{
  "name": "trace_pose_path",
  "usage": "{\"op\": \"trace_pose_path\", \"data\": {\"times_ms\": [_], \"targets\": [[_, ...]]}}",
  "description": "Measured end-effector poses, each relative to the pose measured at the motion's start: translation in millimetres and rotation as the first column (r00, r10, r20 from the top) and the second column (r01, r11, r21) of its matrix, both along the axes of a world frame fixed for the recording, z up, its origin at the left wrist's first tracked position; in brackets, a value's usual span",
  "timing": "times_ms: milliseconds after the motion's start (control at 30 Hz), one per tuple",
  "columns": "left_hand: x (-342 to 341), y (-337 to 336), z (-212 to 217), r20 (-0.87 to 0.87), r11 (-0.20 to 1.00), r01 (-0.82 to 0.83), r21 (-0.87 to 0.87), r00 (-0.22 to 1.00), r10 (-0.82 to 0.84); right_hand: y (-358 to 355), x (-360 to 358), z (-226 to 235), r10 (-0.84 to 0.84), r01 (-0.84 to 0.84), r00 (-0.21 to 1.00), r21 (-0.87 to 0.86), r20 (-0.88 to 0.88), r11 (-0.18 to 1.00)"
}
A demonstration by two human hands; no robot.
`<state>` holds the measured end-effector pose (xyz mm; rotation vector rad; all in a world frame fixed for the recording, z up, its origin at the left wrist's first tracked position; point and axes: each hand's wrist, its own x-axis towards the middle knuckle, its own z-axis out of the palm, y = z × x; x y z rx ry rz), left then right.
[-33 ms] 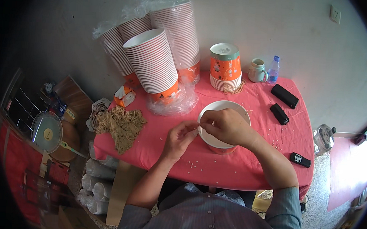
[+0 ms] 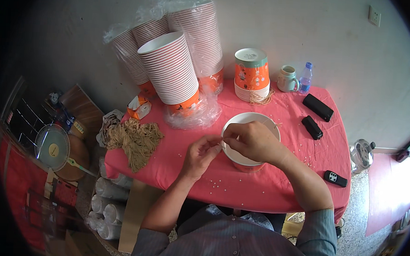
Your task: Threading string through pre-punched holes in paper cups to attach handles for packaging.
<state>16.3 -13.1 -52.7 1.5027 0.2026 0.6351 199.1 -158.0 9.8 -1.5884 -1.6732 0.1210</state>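
A white-lined paper bucket (image 2: 241, 154) with an orange outside stands upright before me on the pink-red tablecloth. Over its mouth, my right hand (image 2: 253, 140) is closed in a pinch, its fingers curled down. My left hand (image 2: 201, 156) is closed too, with thumb and forefinger together at the bucket's left rim. The fingertips of both hands nearly meet there; whatever they pinch is too small to make out. A bit of thin tan string (image 2: 278, 124) shows at the bucket's right rim. Small white beads (image 2: 219, 186) lie scattered on the cloth in front of the bucket.
Tall stacks of paper buckets (image 2: 166, 68), partly in clear plastic, stand back left. A bundle of tan cords (image 2: 137, 143) lies at the left. Behind are upturned buckets (image 2: 252, 77), a mug (image 2: 287, 80) and a bottle (image 2: 306, 78). Black cases (image 2: 318, 107) and a remote (image 2: 335, 178) lie right.
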Motion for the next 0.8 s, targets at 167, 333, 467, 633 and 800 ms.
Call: {"op": "trace_pose_path", "data": {"times_ms": [167, 333, 467, 633, 800], "targets": [[0.6, 8.5, -12.3, -0.012, 0.999, 0.030, 0.035, 0.999, -0.029, -0.6, -4.0, 2.6, 0.017, -0.016, 1.000, 0.056, -0.004, 0.998], [1.6, 0.3, -8.9, 0.030, 0.998, 0.060, 0.013, 0.998, -0.061, 0.4, -7.0, 1.7, 0.004, -0.005, 1.000, 0.042, 0.011, 0.999], [1.2, -0.4, -13.9, 0.032, 0.999, 0.049, -0.009, 0.998, -0.048, -0.9, -9.7, 2.6, -0.004, 0.003, 1.000, 0.032, 0.019, 0.999], [-1.0, 0.7, -20.8, 0.024, 0.999, 0.023, 0.041, 0.999, -0.024, -0.3, -10.7, -0.7, -0.009, 0.007, 0.998, 0.033, 0.067, 0.999], [-3.8, 2.8, -21.0, 0.018, 0.997, 0.014, 0.076, 1.000, -0.016, -5.1, -15.6, 4.7, 0.013, -0.017, 0.998, 0.065, 0.059, 0.998]]}}
